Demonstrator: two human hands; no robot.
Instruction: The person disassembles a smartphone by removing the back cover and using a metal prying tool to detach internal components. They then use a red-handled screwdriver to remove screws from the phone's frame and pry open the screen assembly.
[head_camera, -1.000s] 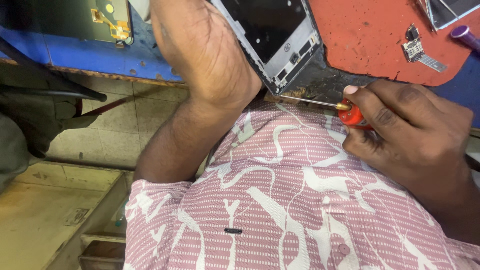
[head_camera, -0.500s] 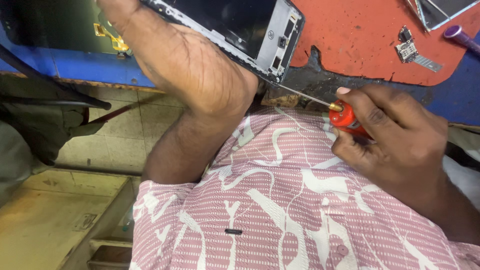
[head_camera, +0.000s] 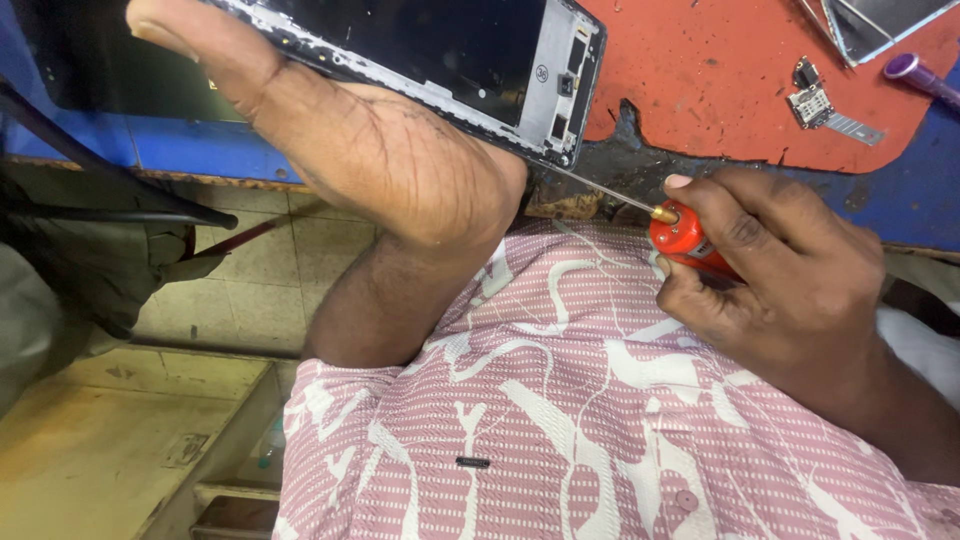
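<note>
My left hand (head_camera: 370, 150) grips an opened phone frame (head_camera: 460, 60), dark inside with a grey metal rim, holding it up and tilted at the top middle of the head view. My right hand (head_camera: 790, 270) is closed around a small screwdriver (head_camera: 680, 235) with a red handle and brass collar. Its thin shaft reaches up left to the lower right corner of the phone frame, where the tip touches the rim. Both hands are just above my chest in a pink patterned shirt (head_camera: 560, 420).
A worn red mat (head_camera: 720, 80) lies on a blue bench (head_camera: 180, 150) behind the hands. Small metal parts (head_camera: 815, 100), a purple-tipped tool (head_camera: 915, 72) and a flat panel (head_camera: 880, 20) lie at the top right. Tiled floor (head_camera: 250, 280) and a wooden ledge are at left.
My left hand has turned and raised the phone frame, swinging it leftward. My right hand has brought the screwdriver tip up against the frame's lower corner.
</note>
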